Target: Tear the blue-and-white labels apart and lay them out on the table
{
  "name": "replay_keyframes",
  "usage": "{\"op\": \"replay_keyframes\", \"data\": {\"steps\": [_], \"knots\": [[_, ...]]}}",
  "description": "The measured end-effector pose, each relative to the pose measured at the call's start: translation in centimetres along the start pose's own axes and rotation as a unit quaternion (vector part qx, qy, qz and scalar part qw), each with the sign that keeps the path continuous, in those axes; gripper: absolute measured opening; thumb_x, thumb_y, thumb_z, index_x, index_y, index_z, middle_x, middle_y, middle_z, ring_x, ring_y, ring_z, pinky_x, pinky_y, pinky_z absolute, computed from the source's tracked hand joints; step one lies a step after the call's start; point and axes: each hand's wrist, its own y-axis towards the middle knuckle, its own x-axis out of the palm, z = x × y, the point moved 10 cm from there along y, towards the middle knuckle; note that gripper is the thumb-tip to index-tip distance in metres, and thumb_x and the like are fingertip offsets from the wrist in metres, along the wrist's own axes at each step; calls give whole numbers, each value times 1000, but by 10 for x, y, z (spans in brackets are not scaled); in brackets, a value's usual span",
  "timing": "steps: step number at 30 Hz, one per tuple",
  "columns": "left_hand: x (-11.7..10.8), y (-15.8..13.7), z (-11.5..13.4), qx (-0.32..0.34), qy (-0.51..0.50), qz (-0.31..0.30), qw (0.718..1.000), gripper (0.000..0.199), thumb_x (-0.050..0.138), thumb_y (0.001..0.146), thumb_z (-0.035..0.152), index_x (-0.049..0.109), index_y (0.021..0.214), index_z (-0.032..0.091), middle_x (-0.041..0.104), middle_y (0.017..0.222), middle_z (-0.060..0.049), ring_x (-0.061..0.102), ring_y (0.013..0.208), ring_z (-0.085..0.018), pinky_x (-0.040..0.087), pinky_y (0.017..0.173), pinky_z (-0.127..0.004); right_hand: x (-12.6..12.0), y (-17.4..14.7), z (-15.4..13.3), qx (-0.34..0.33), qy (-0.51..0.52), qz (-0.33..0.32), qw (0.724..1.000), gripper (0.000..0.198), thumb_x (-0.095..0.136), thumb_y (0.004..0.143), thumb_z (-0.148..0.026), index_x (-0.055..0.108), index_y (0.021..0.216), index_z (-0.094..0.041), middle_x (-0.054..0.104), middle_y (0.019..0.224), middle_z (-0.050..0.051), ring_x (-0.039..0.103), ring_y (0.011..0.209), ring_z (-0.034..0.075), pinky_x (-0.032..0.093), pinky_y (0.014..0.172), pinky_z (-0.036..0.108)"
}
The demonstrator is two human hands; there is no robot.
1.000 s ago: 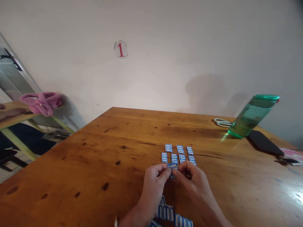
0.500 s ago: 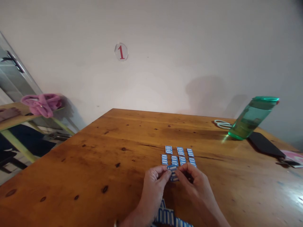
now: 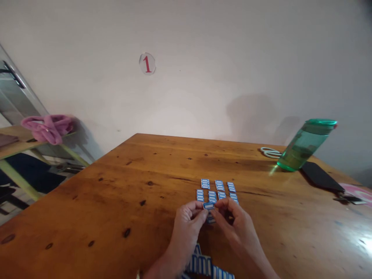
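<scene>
A small blue-and-white card (image 3: 208,206) is pinched between the thumb and fingers of my left hand (image 3: 186,228). My right hand (image 3: 236,226) is closed at the card's right end, thumb and fingertips on it. Just below, partly hidden by my fingers, lies another blue-and-white piece (image 3: 210,219). Beyond my hands, small stacks of similar cards (image 3: 205,184) sit in two rows on the wooden table (image 3: 162,166). Nearer to me, more such pieces (image 3: 200,265) lie in a pile, partly covered by my left forearm.
At the right, a green bottle (image 3: 305,145) leans beside a white cable (image 3: 270,152), a black flat case (image 3: 321,177) and a pink-and-white item (image 3: 359,193). A pink fuzzy cloth (image 3: 49,128) lies on another table (image 3: 11,151) at the left.
The view has turned slightly right. My right thumb and fingers have come closer to the card, which stays in my left hand. The stacks have not moved.
</scene>
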Motion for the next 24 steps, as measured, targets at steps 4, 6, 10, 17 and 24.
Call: {"op": "replay_keyframes", "data": {"steps": [4, 6, 10, 17, 24], "knots": [[0, -3, 1, -30, -16, -2, 999, 18, 68, 63, 30, 61, 70, 15, 63, 58, 1, 57, 56, -12, 46, 57, -23, 3, -1, -6, -1, 13, -28, 1000, 16, 56, 72, -32, 54, 63, -19, 49, 53, -4, 44, 48, 11, 36, 46, 21], [3, -3, 0, -39, -27, -16, 999, 21, 70, 62, 30, 60, 72, 15, 64, 61, 1, 57, 57, -13, 47, 58, -25, 1, -3, -7, 1, 14, -17, 1000, 15, 56, 72, -30, 53, 63, -19, 49, 53, -5, 44, 48, 11, 35, 45, 21], [0, -2, 1, -36, -43, -4, 998, 19, 69, 61, 28, 59, 69, 14, 65, 62, 0, 58, 56, -13, 49, 56, -26, 2, -3, -7, -1, 12, -13, 1000, 15, 56, 73, -31, 53, 63, -19, 50, 55, -4, 45, 49, 11, 35, 46, 21], [-42, 4, 32, 45, -102, 110, 988, 17, 68, 61, 21, 56, 70, 14, 67, 64, -2, 64, 61, -17, 50, 56, -26, 27, -7, -11, -48, -123, -163, 978, 11, 49, 74, -21, 55, 66, -19, 57, 58, -2, 50, 53, 13, 35, 49, 22], [-49, 6, 39, 62, -116, 114, 985, 16, 67, 61, 21, 56, 71, 14, 68, 65, -3, 65, 60, -18, 50, 54, -27, 67, -41, -8, -113, -254, -339, 899, 13, 49, 70, -10, 57, 64, -17, 58, 63, 0, 49, 53, 11, 31, 50, 21]]}}
